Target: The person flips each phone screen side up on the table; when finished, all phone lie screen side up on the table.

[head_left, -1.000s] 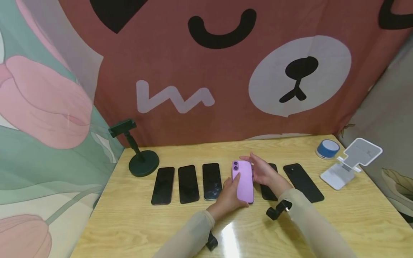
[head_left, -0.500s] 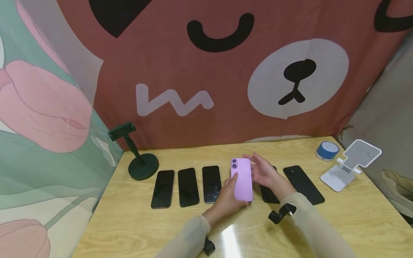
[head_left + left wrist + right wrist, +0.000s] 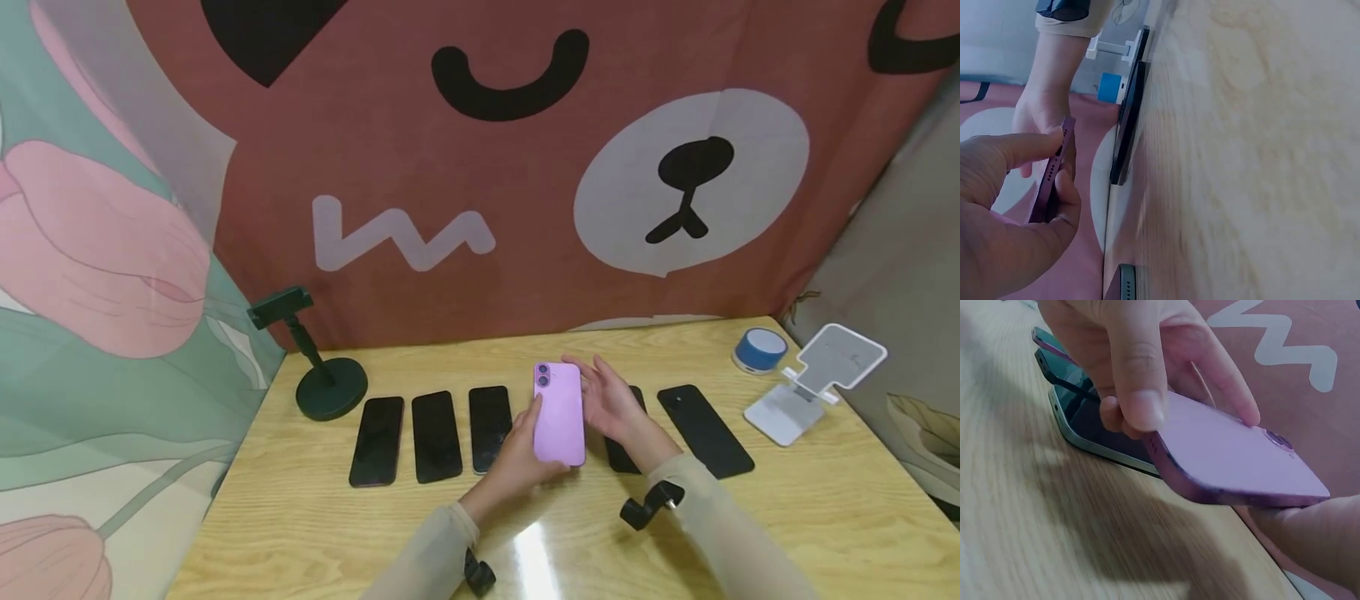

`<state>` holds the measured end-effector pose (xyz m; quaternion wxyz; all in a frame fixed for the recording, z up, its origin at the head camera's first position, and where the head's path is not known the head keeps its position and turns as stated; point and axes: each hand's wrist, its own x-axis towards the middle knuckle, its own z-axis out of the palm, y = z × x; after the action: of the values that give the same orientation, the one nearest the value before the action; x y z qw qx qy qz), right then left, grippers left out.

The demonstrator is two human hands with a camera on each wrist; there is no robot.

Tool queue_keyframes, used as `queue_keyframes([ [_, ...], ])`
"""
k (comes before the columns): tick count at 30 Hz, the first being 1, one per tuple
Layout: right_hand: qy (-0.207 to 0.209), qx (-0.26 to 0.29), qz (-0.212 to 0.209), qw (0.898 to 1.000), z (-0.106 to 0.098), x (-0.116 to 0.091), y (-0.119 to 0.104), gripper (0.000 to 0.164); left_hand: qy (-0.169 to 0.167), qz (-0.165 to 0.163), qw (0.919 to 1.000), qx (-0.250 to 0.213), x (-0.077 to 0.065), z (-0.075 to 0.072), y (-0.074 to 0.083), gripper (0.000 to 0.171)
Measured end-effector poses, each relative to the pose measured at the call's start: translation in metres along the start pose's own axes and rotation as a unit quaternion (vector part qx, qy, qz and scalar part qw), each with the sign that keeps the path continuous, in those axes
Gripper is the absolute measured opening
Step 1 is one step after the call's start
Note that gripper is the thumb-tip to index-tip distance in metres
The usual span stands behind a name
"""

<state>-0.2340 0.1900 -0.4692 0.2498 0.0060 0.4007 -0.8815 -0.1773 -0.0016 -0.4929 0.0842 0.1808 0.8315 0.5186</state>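
Observation:
A purple phone (image 3: 559, 417) with two camera lenses at its upper left faces back side up, raised above the table. My left hand (image 3: 521, 450) grips it by the lower left, with the thumb (image 3: 1141, 394) along the left edge and fingers curled round the bottom end. The phone's bottom edge (image 3: 1054, 165) with its port and speaker holes shows in the left wrist view. My right hand (image 3: 611, 404) is at the phone's right edge, its fingers extended behind the upper corner. In the right wrist view part of that hand (image 3: 1316, 534) lies right under the phone's rim.
Three dark-screened phones (image 3: 377, 442) lie left of the hands. A black phone (image 3: 622, 454), partly hidden by the right forearm, and another black phone (image 3: 705, 429) lie to the right. A green stand (image 3: 332, 387), a blue speaker (image 3: 760, 350) and a white stand (image 3: 787, 412) stand farther back.
The purple phone has risen a little and shifted slightly left with my left hand. My right hand stays beside it, its fingers still extended. The other phones lie where they were.

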Motion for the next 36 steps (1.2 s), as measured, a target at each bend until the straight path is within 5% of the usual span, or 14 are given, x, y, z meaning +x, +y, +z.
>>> queue_keyframes([
  [6,-0.012,0.016,0.004,1.0,0.004,-0.004,-0.001,0.072,-0.004,-0.01,0.9998,-0.014,-0.001,-0.002,0.001,0.109],
  [10,-0.025,0.036,-0.004,0.999,0.003,-0.006,-0.002,0.074,-0.021,-0.012,0.996,-0.086,-0.001,-0.006,0.004,0.105],
  [15,-0.042,0.061,-0.009,0.997,0.002,-0.008,-0.003,0.077,-0.051,-0.022,0.98,-0.191,-0.002,-0.009,0.006,0.1],
  [27,-0.107,0.144,-0.008,0.984,-0.004,-0.006,0.001,0.07,-0.071,0.001,0.943,-0.325,-0.001,-0.006,0.008,0.095],
  [30,-0.134,0.163,-0.012,0.977,-0.006,-0.004,0.003,0.073,-0.08,0.004,0.936,-0.343,-0.001,-0.007,0.009,0.094],
  [36,-0.224,0.233,0.013,0.946,-0.005,0.004,0.01,0.083,-0.099,0.005,0.9245,-0.368,-0.001,-0.007,0.007,0.094],
])
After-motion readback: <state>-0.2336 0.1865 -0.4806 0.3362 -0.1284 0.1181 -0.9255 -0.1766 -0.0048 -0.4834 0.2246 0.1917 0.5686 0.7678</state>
